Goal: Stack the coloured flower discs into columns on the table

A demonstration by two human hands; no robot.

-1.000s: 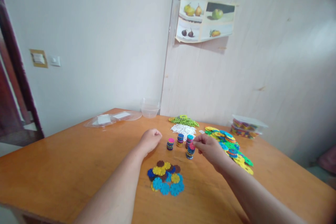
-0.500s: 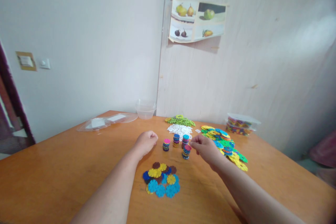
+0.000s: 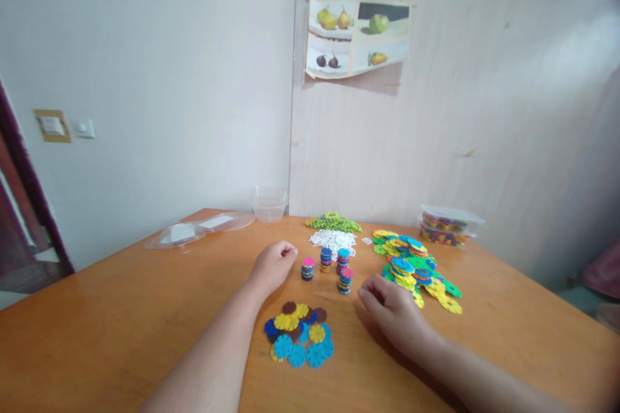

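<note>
Several short stacks of notched plastic discs stand in the middle of the table: a pink-topped stack, a dark-blue-topped stack, a light-blue-topped stack and, nearest me, a red-pink-topped stack. My left hand rests on the table left of the pink-topped stack, fingers curled closed, and I see nothing in it. To the right of the nearest stack, apart from it, lies my right hand, loosely curled with no object showing. Between my forearms is a loose pile of yellow, blue and brown discs.
Larger flower discs are heaped at the right. Behind the stacks lie white pieces and green pieces. A clear tub and flat clear lids sit back left; filled clear boxes stand back right.
My right hand has drawn away from the nearest stack, down and to the right, onto the table. My left hand has barely shifted. The camera view has turned slightly.
</note>
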